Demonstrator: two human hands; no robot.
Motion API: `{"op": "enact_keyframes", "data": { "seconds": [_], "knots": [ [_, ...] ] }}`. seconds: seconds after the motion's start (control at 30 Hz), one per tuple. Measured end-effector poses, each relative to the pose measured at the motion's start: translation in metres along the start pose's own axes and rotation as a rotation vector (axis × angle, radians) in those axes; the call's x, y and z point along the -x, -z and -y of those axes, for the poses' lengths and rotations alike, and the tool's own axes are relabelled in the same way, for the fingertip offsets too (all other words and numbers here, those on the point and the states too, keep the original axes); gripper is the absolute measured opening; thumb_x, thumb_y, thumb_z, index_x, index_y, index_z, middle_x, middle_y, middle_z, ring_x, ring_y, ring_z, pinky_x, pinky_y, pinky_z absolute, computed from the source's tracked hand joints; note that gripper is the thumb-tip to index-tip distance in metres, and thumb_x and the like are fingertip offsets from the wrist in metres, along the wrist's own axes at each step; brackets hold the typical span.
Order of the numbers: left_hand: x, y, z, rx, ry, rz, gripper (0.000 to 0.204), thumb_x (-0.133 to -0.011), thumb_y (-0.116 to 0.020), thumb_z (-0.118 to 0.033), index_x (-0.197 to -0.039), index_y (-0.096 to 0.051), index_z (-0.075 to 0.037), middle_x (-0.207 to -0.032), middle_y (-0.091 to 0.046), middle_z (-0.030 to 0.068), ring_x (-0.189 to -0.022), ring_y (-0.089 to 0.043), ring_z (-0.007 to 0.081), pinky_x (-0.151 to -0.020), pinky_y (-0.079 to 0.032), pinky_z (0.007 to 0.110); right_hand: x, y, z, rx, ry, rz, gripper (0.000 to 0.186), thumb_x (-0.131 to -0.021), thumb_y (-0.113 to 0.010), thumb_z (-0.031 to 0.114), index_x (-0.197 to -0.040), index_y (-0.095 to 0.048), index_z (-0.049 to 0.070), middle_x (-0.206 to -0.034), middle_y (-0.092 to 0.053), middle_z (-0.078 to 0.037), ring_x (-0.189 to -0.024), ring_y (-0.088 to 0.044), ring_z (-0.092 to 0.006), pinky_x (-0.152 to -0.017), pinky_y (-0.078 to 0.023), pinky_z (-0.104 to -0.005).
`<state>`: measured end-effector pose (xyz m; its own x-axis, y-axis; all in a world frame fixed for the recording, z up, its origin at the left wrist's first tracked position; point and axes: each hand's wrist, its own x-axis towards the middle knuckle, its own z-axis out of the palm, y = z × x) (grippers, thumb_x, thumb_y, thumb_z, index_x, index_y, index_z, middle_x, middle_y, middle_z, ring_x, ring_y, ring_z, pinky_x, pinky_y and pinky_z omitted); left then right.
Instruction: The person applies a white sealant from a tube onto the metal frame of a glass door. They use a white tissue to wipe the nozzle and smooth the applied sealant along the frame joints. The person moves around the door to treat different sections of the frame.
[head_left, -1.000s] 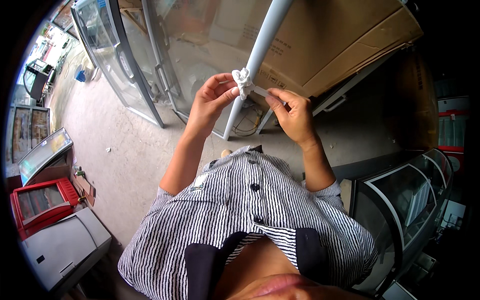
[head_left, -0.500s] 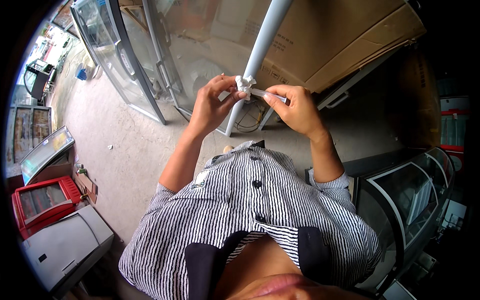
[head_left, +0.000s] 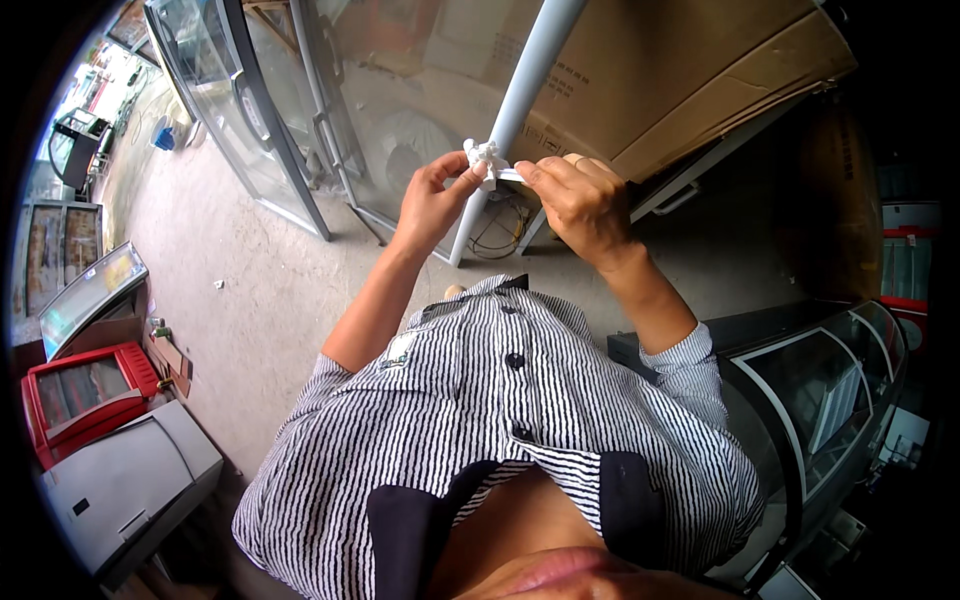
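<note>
In front of my chest I hold a small white piece with knobbly, petal-like lobes [head_left: 482, 152]. My left hand [head_left: 438, 198] pinches it between thumb and fingers. My right hand [head_left: 583, 208] is closed on a narrow whitish strip [head_left: 510, 175] that reaches to the side of the white piece. Whether strip and piece are joined I cannot tell. The right fingers curl over most of the strip and hide its far end. A pale grey round post [head_left: 535, 75] stands just behind both hands.
Framed glass doors [head_left: 225, 110] lean at the far left, beside a large cardboard box [head_left: 680, 80]. A cable coil [head_left: 498, 232] lies on the floor below my hands. At left stand a red-framed cabinet [head_left: 85, 395] and a light grey cabinet [head_left: 130, 480]; at right, a curved-glass display case [head_left: 820, 390].
My right hand has turned over, its knuckles now facing up, and covers more of the strip. The white piece has shifted slightly up and left, turned in my left fingers.
</note>
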<state>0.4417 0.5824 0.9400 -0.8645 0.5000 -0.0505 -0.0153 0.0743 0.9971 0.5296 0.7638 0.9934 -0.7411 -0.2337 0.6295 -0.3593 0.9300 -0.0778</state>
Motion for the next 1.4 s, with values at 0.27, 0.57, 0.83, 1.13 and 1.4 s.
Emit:
{"op": "enact_keyframes", "data": {
  "seconds": [0.27, 0.57, 0.83, 1.13, 1.4],
  "knots": [
    [0.003, -0.002, 0.0, -0.23, -0.292, -0.11, 0.028, -0.086, -0.068, -0.025, -0.098, -0.067, 0.001, -0.084, -0.064, 0.0013, -0.085, -0.055, 0.0089, -0.078, -0.043, 0.025, 0.006, -0.001, -0.014, -1.113, -0.906, 0.544, 0.043, -0.095, -0.055, 0.039, -0.104, -0.064, -0.002, -0.064, -0.054, 0.004, -0.051, -0.04, 0.0006, -0.048, -0.035, -0.015],
    [0.005, -0.003, -0.01, 0.112, -0.09, -0.03, 0.03, -0.086, -0.069, -0.027, -0.098, -0.068, 0.001, -0.088, -0.066, 0.0017, -0.085, -0.058, 0.0088, -0.08, -0.043, 0.023, 0.006, -0.003, -0.004, -0.451, -0.305, 0.098, 0.018, -0.084, -0.067, 0.013, -0.1, -0.068, 0.004, -0.074, -0.064, -0.003, -0.061, -0.059, -0.0131, -0.055, -0.047, -0.0268],
    [-0.004, 0.017, 0.0, 0.323, 0.253, 0.248, 0.023, -0.086, -0.065, -0.02, -0.101, -0.067, -0.002, -0.091, -0.067, 0.0008, -0.09, -0.058, 0.0084, -0.088, -0.041, 0.024, 0.001, 0.004, -0.012, 0.022, 0.214, -0.027, 0.017, -0.074, -0.067, 0.009, -0.091, -0.07, 0.009, -0.081, -0.066, 0.0, -0.069, -0.062, -0.014, -0.058, -0.051, -0.027],
    [-0.007, 0.016, 0.025, 0.69, 0.351, 0.418, 0.02, -0.087, -0.064, -0.02, -0.1, -0.067, -0.005, -0.09, -0.064, -0.0015, -0.084, -0.054, 0.0084, -0.082, -0.041, 0.023, -0.007, 0.012, -0.031, -0.036, 0.332, 0.019, 0.021, -0.073, -0.066, 0.008, -0.093, -0.07, 0.011, -0.081, -0.067, 0.0, -0.069, -0.062, -0.0142, -0.057, -0.05, -0.0259],
    [0.004, -0.004, 0.006, 0.855, 0.412, 0.38, 0.017, -0.09, -0.063, -0.028, -0.093, -0.064, -0.011, -0.083, -0.057, -0.0054, -0.076, -0.048, 0.0071, -0.074, -0.039, 0.023, 0.006, 0.001, -0.03, -0.264, 0.087, -0.012, 0.025, -0.076, -0.067, 0.003, -0.1, -0.07, 0.009, -0.084, -0.068, -0.005, -0.071, -0.064, -0.0188, -0.062, -0.052, -0.0271]
  ]
}}
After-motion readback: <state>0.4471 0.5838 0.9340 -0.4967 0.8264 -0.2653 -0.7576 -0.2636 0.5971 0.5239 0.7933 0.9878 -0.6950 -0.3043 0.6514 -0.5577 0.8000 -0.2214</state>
